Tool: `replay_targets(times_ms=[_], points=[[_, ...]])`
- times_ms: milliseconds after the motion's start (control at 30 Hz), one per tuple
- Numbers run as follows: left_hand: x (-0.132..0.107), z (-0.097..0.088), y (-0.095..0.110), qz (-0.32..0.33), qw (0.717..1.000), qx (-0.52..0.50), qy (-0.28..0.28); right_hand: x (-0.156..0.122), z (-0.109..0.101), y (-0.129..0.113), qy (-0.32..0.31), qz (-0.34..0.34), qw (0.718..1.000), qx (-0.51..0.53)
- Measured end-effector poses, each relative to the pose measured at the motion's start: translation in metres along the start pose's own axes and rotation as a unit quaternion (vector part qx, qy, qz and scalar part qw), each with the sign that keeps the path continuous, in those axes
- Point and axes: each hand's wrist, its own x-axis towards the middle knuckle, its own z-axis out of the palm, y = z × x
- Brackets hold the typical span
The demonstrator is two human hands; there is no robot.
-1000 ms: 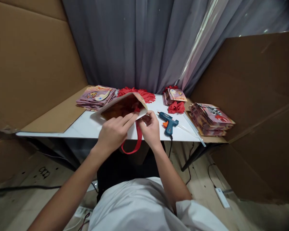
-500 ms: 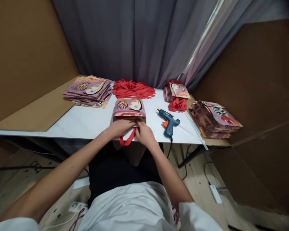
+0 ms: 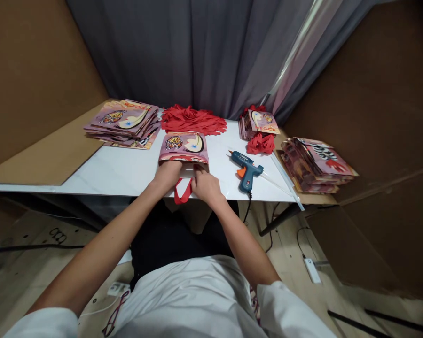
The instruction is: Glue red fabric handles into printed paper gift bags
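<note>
A printed paper bag (image 3: 184,144) with a butterfly and a pale face on it lies flat on the white table, its mouth toward me. A red ribbon handle (image 3: 183,195) loops out of the near side. My left hand (image 3: 168,174) reaches into the left of the mouth, its fingers hidden inside. At the right corner of the mouth, my right hand (image 3: 206,184) is closed on the bag's edge, thumb and fingers bent together. To the right lies a blue glue gun (image 3: 246,170) with an orange trigger, its nozzle pointing away to the left.
Flat printed bags (image 3: 123,123) are stacked at the back left. Red ribbons (image 3: 193,120) lie in a heap behind the bag. More bags (image 3: 264,123) and a red ribbon bundle (image 3: 261,144) stand back right, and another bag stack (image 3: 317,164) sits farther right. Cardboard panels flank the table.
My hands have moved apart at the bag's mouth, which now gapes wider between them. My left hand has gone to the left, into the opening. The view has shifted slightly.
</note>
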Motion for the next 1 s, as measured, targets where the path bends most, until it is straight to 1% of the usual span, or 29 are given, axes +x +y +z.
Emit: replay_targets(times_ms=[100,167,267,333,367,467,567,700,833,1000], points=[[0.003,0.001,0.002,-0.037,0.999,0.001,0.017,0.005,-0.002,-0.004,-0.018,0.017,1.0,-0.012],[-0.003,-0.001,0.002,-0.035,0.999,-0.002,0.021,0.009,-0.004,-0.006,-0.027,0.025,0.999,-0.014],[-0.026,0.0,-0.006,0.018,0.996,-0.043,0.071,0.015,-0.006,-0.004,-0.035,0.02,0.999,-0.009],[-0.045,0.004,-0.015,0.064,0.988,-0.099,0.097,0.019,-0.008,-0.001,-0.039,0.013,0.999,-0.006],[-0.054,0.006,-0.019,0.078,0.983,-0.132,0.101,0.021,-0.008,0.0,-0.04,0.011,0.999,-0.006],[-0.07,0.014,-0.027,0.068,0.971,-0.205,0.098,0.026,-0.009,0.005,-0.042,0.003,0.999,-0.006],[-0.073,0.017,-0.025,0.048,0.966,-0.224,0.117,0.026,-0.01,0.007,-0.044,-0.004,0.999,-0.004],[-0.071,0.016,-0.02,0.043,0.964,-0.224,0.134,0.024,-0.014,0.008,-0.049,-0.008,0.999,-0.001],[-0.073,0.015,-0.02,0.046,0.964,-0.23,0.125,0.024,-0.017,0.01,-0.056,-0.012,0.998,-0.008],[-0.073,0.015,-0.022,0.064,0.966,-0.225,0.111,0.026,-0.018,0.011,-0.068,-0.018,0.997,-0.026]])
